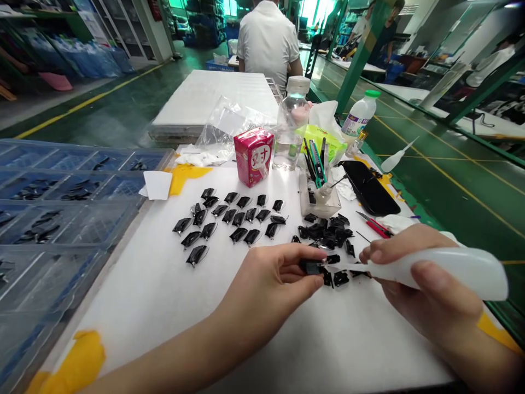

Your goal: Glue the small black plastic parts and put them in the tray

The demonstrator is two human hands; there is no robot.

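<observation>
Left hand point(270, 279) is curled in a tight pinch, thumb and fingers on a small black piece point(311, 267), and the tip of a white squeeze bottle point(443, 272) almost touches that piece, or maybe does; can't quite tell from this angle. Right hand point(410, 273) is wrapped around the bottle, fingers curled under and thumb on top.

Everything's on a white table point(164, 306), with a red box point(253, 156) as the easy landmark. Straight below the box there are neat rows of black pieces point(229, 219), and down to the right of it is a messy pile of them point(324, 232), right by the fingertips of both hands.

Far left of the box is a blue-edged tray point(69, 186) split into compartments, with loose black pieces lying in several of them. Just right of the box is a clear holder point(318, 200) stuffed with a craft knife and other tools, with a water bottle point(292, 123) behind it. Further right are a black phone point(369, 187) and a green-capped bottle point(359, 115).

The box has a big white character on it that looks like 对; the smaller print is too small to read. A co-worker point(268, 41) in a white shirt stands well beyond the box, back turned.
</observation>
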